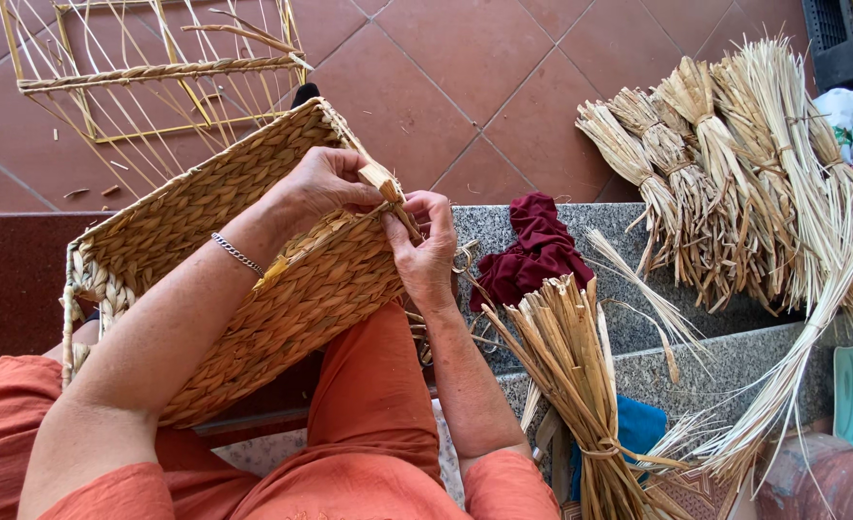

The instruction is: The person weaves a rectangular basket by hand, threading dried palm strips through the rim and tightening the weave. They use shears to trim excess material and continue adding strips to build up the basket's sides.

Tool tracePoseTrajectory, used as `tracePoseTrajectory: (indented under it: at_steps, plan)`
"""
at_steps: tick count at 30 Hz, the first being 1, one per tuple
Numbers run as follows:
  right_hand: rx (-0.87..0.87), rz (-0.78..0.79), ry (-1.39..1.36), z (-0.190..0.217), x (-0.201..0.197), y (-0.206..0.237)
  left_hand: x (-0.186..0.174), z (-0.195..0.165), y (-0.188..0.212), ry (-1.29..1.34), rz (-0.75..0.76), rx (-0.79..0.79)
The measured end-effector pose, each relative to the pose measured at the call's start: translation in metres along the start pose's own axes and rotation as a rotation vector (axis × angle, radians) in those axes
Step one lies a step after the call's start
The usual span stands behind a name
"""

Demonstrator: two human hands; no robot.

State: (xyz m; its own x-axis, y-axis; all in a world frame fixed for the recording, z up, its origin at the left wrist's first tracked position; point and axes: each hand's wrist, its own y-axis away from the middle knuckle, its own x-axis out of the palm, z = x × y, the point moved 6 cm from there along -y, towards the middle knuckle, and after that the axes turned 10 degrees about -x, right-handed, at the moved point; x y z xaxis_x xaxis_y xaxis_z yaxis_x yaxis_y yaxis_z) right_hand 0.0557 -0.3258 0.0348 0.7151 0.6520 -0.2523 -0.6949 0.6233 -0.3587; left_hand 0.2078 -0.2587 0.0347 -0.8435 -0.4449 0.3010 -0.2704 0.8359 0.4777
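A rectangular woven straw basket [214,221] rests tilted across my lap, its rim corner toward the middle of the view. My left hand [325,183] pinches a flat straw strand end [383,180] at that rim corner; a chain bracelet sits on the wrist. My right hand [426,250] grips the same strand [405,220] just below, fingers closed around it against the basket's edge. Both forearms cross over my orange trousers.
A tied bundle of straw [571,376] leans by my right knee. A dark red cloth [537,250] lies on a grey stone step [734,356]. Several tied straw bundles [734,164] lie at right. A wire frame partly wrapped with straw [157,72] stands on the tiled floor.
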Motion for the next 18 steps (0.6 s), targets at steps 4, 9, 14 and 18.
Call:
tracePoseTrajectory:
  at_steps: [4,9,14,18]
  plan:
    - [-0.195,0.030,0.195,0.017,-0.004,-0.003,0.002,0.001,0.000,-0.073,-0.024,0.000]
    - [-0.298,0.042,0.371,0.028,-0.006,-0.006,0.004,-0.001,0.005,-0.060,-0.014,0.004]
    - [-0.453,0.092,0.630,0.032,-0.002,-0.008,0.006,-0.001,0.010,-0.178,-0.028,0.022]
    - [-0.541,0.141,0.664,0.032,0.005,-0.010,0.007,0.000,0.019,-0.248,-0.026,0.199]
